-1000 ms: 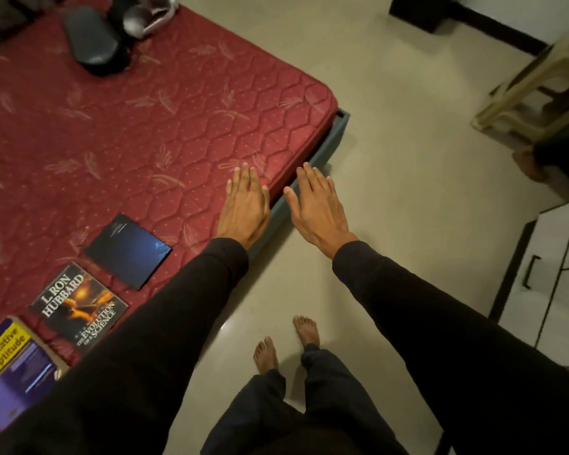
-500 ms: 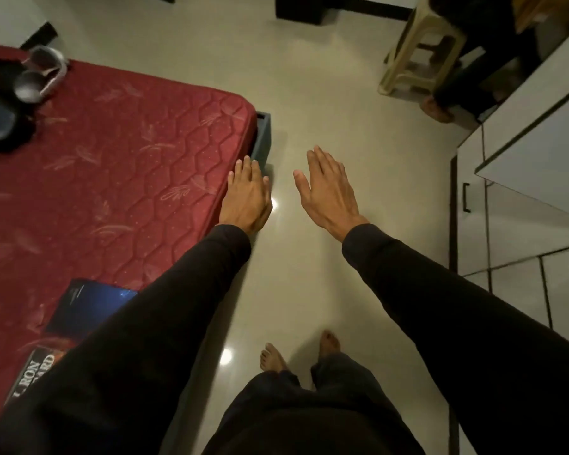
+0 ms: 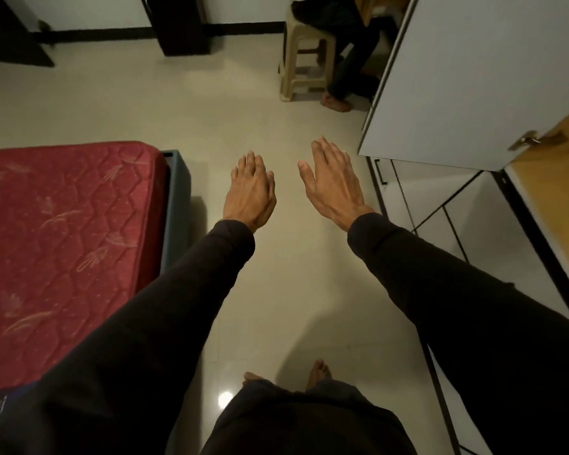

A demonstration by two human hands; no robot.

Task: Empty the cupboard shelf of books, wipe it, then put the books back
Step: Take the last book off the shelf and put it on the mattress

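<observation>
over the pale floor (image 3: 145, 103), both arms reach forward in dark sleeves, hands empty. the left hand (image 3: 248, 192) hangs palm down with its fingers straight and close together, gripping nothing. the right hand (image 3: 334, 182) is just beside it, apart by a narrow gap, fingers long and slightly spread, thumb out toward the left hand, also gripping nothing.

to the right of the right hand, and above it, stands the cupboard door (image 3: 473, 77), swung open, white, with a brass hinge (image 3: 528, 141) on the wooden panel next to it. below that door, near the right forearm, are white lower cabinet fronts (image 3: 440, 205) with dark edges. the shelf itself cannot be made out.

left of the left hand lies the red mattress (image 3: 63, 224) on its grey frame. a corner of a dark blue book (image 3: 0, 408) peeks from under the left sleeve, well back from the hand, on the mattress.

beyond the fingertips, a beige plastic stool (image 3: 304, 60) stands near the door, with someone's dark-clothed leg beside it.
</observation>
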